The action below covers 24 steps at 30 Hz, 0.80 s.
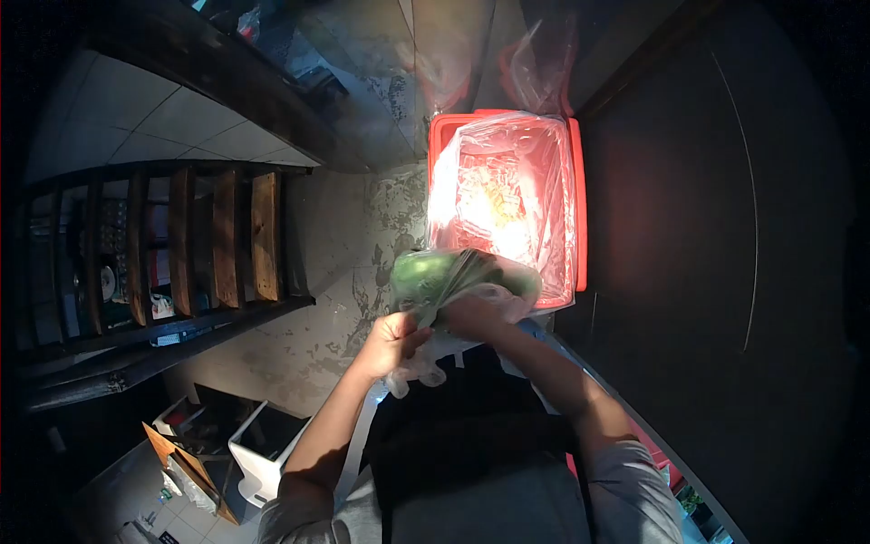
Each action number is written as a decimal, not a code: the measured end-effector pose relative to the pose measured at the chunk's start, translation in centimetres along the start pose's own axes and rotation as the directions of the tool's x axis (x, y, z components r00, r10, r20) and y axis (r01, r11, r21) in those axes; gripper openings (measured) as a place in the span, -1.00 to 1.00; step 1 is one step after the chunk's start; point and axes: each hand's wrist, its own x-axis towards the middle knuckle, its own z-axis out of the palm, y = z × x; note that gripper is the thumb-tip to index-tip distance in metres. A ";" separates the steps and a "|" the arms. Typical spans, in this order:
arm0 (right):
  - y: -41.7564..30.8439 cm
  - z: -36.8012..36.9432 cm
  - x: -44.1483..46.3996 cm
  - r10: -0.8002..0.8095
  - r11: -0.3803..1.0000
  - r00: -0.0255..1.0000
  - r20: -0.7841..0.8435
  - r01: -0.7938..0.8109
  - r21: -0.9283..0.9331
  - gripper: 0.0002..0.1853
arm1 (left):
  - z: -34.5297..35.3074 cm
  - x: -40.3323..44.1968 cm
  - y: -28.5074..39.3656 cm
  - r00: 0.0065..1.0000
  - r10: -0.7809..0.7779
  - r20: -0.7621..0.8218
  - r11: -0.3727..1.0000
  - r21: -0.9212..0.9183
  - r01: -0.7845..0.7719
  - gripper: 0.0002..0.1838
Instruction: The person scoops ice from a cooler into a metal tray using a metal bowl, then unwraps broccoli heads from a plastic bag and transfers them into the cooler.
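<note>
My left hand is closed on the gathered edge of a clear plastic bag. Rounded green contents, perhaps vegetables, show through the film; their exact kind is unclear. My right hand is at the bag's right side, partly behind or inside the film, and its fingers are hidden. Just beyond the bag, and partly overlapped by it, stands a red bin lined with a clear plastic liner. Bright sunlight washes out the liner's middle.
A dark wooden stair or rack with slats stands on the left. A dark panel rises along the right. White chair-like furniture and a wooden board are at lower left. The concrete floor looks worn.
</note>
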 end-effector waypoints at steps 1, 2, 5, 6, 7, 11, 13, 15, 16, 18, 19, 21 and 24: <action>1.9 0.3 0.9 0.181 0.977 0.983 0.039 -0.175 -0.117 -0.77 | -0.3 0.1 -0.7 0.999 0.037 -0.008 0.996 -0.081 -0.038 -0.63; 3.9 -0.6 0.8 0.207 0.968 0.977 0.044 -0.198 -0.155 -0.77 | -0.9 0.4 -1.9 0.997 0.072 -0.020 0.984 -0.161 -0.074 -0.63; 8.2 -3.0 -0.5 0.041 0.977 0.999 0.015 -0.037 -0.212 -0.78 | -1.5 0.6 -2.2 0.996 0.048 -0.072 0.989 -0.139 -0.057 -0.64; 9.5 -3.6 -0.6 -0.016 0.971 1.000 0.005 0.017 -0.237 -0.78 | -1.5 0.7 -1.9 0.995 0.026 -0.093 0.995 -0.089 -0.035 -0.64; 10.8 -3.9 -1.0 -0.073 0.962 0.997 -0.010 0.068 -0.266 -0.78 | -2.8 1.2 -2.9 0.993 0.083 -0.089 0.986 -0.139 -0.095 -0.65; 13.5 -5.2 -2.9 -0.178 0.939 0.980 -0.085 0.143 -0.314 -0.79 | -7.3 0.6 -3.9 0.961 -0.057 -0.270 0.967 -0.255 -0.015 -0.64; 14.4 -6.2 -3.9 0.082 0.970 0.996 0.032 -0.072 -0.231 -0.77 | -8.8 0.2 -5.5 0.926 -0.073 -0.371 0.969 -0.245 -0.022 -0.64; 16.9 -6.5 -4.0 0.185 0.946 0.977 0.103 -0.149 -0.286 -0.73 | -10.5 -0.6 -7.4 0.871 -0.106 -0.479 0.975 -0.223 -0.004 -0.63; 19.0 -5.9 -4.2 0.201 0.957 0.975 0.099 -0.173 -0.235 -0.71 | -11.6 -1.1 -9.1 0.862 -0.125 -0.492 0.968 -0.252 -0.003 -0.62; 17.3 -7.4 -5.1 0.159 0.977 0.986 0.039 -0.152 -0.150 -0.73 | -13.4 -2.3 -12.0 0.839 -0.171 -0.517 0.952 -0.307 0.005 -0.60; 16.2 -7.6 -5.4 0.142 0.985 0.990 0.010 -0.140 -0.102 -0.74 | -13.3 -2.4 -11.9 0.850 -0.184 -0.494 0.929 -0.371 -0.014 -0.60; 14.8 -6.4 -5.5 0.063 0.998 0.997 0.043 -0.062 -0.002 -0.76 | -12.2 -2.3 -10.7 0.873 -0.202 -0.444 0.864 -0.500 -0.055 -0.60; 11.4 -1.6 -4.9 0.071 0.957 0.980 0.184 -0.015 -0.291 -0.27 | -7.3 -1.7 -3.5 0.896 -0.245 -0.370 0.901 -0.428 0.070 -0.60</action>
